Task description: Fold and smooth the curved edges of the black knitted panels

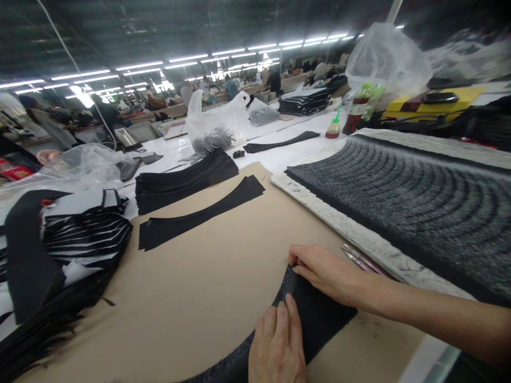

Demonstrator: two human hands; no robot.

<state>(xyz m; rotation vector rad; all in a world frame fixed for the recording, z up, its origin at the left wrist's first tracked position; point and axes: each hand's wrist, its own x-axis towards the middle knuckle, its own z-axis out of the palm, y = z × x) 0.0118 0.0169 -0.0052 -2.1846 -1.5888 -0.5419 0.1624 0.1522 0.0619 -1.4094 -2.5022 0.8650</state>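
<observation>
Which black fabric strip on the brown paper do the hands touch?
The strip at the near edge of the paper, under the left hand and right hand; the other strip lies farther away, untouched.

Plastic bag (213, 122), squeeze bottle (334, 127), yellow box (403, 108)

You are wearing the camera on your head, and it is looking forward and down from just above your hands. Your left hand (277, 346) and your right hand (329, 274) are showing close up at the bottom of the wide view, while it is stretching along the white worktable (187, 149) toward the distant workstations (231, 88) and the fluorescent ceiling lights (143, 66).
</observation>
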